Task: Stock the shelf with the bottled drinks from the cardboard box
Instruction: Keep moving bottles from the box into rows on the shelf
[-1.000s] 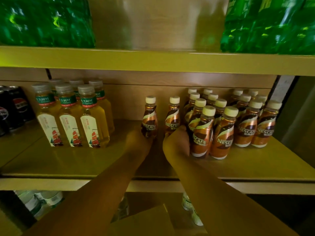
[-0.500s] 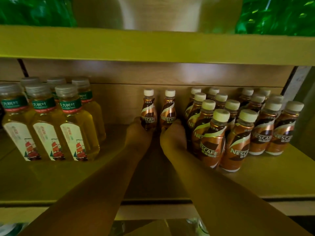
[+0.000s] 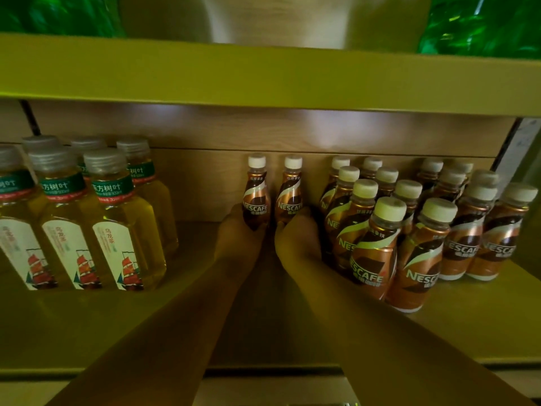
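Two small Nescafé coffee bottles stand upright right at the back panel of the shelf (image 3: 87, 326), side by side with a narrow gap between them. The left hand (image 3: 238, 238) is wrapped around the base of the left bottle (image 3: 257, 191), and the right hand (image 3: 297, 235) has the base of the right bottle (image 3: 290, 191), fingers curled round the lower part of each. Both bottles have white caps and the copper-brown label facing out.

Just to the right, touching the right forearm, there's a whole block of the same Nescafé bottles (image 3: 415, 230) lined up in rows from the back to the front edge. Well off to the left sits a cluster of yellow oolong tea bottles (image 3: 96, 221) with grey caps and a red ship on the label. Up top, the upper shelf (image 3: 263, 74) carries green plastic-wrapped packs (image 3: 483, 24) at both corners, pretty blurry.
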The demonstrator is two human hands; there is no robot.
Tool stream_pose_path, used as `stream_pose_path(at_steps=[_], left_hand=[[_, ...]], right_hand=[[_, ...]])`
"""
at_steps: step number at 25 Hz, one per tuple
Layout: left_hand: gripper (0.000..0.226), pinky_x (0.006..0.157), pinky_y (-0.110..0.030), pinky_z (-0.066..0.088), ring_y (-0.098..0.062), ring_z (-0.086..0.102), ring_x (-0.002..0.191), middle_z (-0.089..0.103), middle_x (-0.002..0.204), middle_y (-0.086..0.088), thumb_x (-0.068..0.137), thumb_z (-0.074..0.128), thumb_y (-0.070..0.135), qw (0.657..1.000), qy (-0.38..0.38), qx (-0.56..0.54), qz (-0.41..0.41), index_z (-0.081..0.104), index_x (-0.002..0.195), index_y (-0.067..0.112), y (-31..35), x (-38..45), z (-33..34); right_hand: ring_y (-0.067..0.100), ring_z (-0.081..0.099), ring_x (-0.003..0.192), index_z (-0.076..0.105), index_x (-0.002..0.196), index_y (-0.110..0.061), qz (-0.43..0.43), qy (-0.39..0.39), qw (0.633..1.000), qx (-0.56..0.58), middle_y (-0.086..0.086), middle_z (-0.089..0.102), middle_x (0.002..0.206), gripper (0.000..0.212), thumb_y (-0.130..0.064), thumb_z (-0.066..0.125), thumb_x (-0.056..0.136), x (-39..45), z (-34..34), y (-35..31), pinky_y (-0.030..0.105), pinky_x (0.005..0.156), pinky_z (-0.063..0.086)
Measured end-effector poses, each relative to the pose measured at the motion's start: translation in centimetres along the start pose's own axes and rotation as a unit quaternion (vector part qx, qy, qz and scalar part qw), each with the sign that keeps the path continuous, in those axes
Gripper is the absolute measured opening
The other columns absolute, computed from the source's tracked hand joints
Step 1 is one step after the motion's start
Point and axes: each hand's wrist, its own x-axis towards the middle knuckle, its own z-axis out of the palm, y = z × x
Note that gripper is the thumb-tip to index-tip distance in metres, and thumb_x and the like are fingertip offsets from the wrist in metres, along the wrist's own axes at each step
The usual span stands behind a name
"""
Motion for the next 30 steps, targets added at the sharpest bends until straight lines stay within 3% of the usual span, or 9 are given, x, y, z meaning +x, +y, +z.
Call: stream_pose_path(at_steps=[5, 8, 10, 12, 14, 17, 21, 26, 30], left_hand=[[0.055, 0.078, -0.019, 0.042, -0.017, 0.059, 0.116, 0.062, 0.127, 0.002, 0.085, 0.072, 0.028, 1.0, -0.007, 0.018, 0.017, 0.048, 0.134, 0.019, 0.1, -0.5, -0.7], [0.053, 0.08, -0.026, 0.042, -0.024, 0.056, 0.119, 0.057, 0.132, -0.003, 0.094, 0.055, 0.044, 0.989, -0.015, 0.143, 0.03, 0.045, 0.138, 0.016, 0.1, -1.6, -2.2], [0.068, 0.089, -0.037, 0.044, -0.03, 0.048, 0.125, 0.048, 0.143, -0.006, 0.088, 0.026, 0.064, 0.948, -0.049, 0.31, 0.048, 0.044, 0.139, 0.023, 0.1, -2.7, -4.0], [0.067, 0.104, -0.048, 0.04, -0.035, 0.036, 0.137, 0.038, 0.151, -0.007, 0.087, 0.026, 0.063, 0.907, -0.064, 0.41, 0.073, 0.039, 0.143, 0.03, 0.3, -4.4, -5.8], [0.067, 0.108, -0.053, 0.036, -0.034, 0.029, 0.141, 0.037, 0.152, -0.003, 0.085, 0.03, 0.065, 0.893, -0.052, 0.433, 0.107, 0.036, 0.144, 0.036, 0.6, -6.5, -7.9], [0.081, 0.11, -0.05, 0.034, -0.028, 0.03, 0.142, 0.038, 0.152, -0.001, 0.076, 0.019, 0.072, 0.883, -0.05, 0.446, 0.137, 0.033, 0.146, 0.034, 2.0, -10.3, -10.8], [0.068, 0.11, -0.044, 0.035, -0.026, 0.032, 0.141, 0.035, 0.154, 0.001, 0.089, 0.047, 0.058, 0.89, -0.037, 0.434, 0.137, 0.031, 0.149, 0.029, 3.2, -15.1, -13.5], [0.065, 0.108, -0.046, 0.034, -0.03, 0.033, 0.14, 0.036, 0.153, -0.003, 0.09, 0.051, 0.054, 0.879, -0.028, 0.45, 0.154, 0.034, 0.147, 0.029, 4.0, -22.6, -16.1], [0.067, 0.114, -0.049, 0.029, -0.028, 0.022, 0.146, 0.026, 0.159, -0.003, 0.091, 0.045, 0.059, 0.886, -0.037, 0.454, 0.089, 0.031, 0.149, 0.029, 4.1, -29.1, -16.6]], right_hand=[[0.034, 0.055, 0.122, 0.04, 0.141, -0.008, -0.014, -0.01, 1.0, 0.013, 0.014, 0.054, 0.134, 0.062, -0.035, 0.064, 0.091, -0.5, -0.6, 0.6, 0.048, 0.095, 0.051], [0.034, 0.058, 0.117, 0.045, 0.136, -0.008, -0.015, -0.047, 0.999, 0.011, 0.014, 0.057, 0.13, 0.05, -0.032, 0.058, 0.094, -2.2, -1.8, 0.7, 0.047, 0.092, 0.053], [0.033, 0.061, 0.111, 0.05, 0.13, -0.01, -0.042, -0.067, 0.997, 0.013, 0.012, 0.059, 0.124, 0.041, -0.031, 0.055, 0.095, -4.2, -2.9, 0.6, 0.044, 0.088, 0.055], [0.031, 0.059, 0.114, 0.052, 0.13, -0.014, -0.127, -0.086, 0.988, -0.024, 0.01, 0.058, 0.126, 0.039, -0.033, 0.052, 0.096, -6.5, -4.1, 0.8, 0.04, 0.088, 0.053], [0.031, 0.048, 0.128, 0.049, 0.136, -0.016, -0.22, -0.095, 0.965, -0.109, 0.009, 0.05, 0.139, 0.043, -0.036, 0.05, 0.097, -8.9, -5.8, 0.9, 0.041, 0.098, 0.046], [0.031, 0.027, 0.143, 0.041, 0.144, -0.02, -0.303, -0.077, 0.929, -0.199, 0.007, 0.036, 0.154, 0.053, -0.041, 0.049, 0.096, -12.5, -8.4, 0.9, 0.046, 0.109, 0.036], [0.029, 0.023, 0.146, 0.036, 0.148, -0.018, -0.313, -0.105, 0.918, -0.219, 0.006, 0.031, 0.157, 0.058, -0.042, 0.048, 0.097, -17.3, -11.5, 1.3, 0.044, 0.111, 0.034], [0.026, 0.017, 0.149, 0.024, 0.155, -0.018, -0.303, -0.142, 0.913, -0.235, 0.005, 0.019, 0.163, 0.066, -0.045, 0.045, 0.099, -23.1, -14.6, 2.7, 0.042, 0.116, 0.026], [0.027, 0.021, 0.148, 0.028, 0.153, -0.016, -0.331, -0.166, 0.908, -0.198, 0.006, 0.026, 0.16, 0.066, -0.046, 0.049, 0.098, -27.7, -16.4, 5.5, 0.043, 0.115, 0.031]])
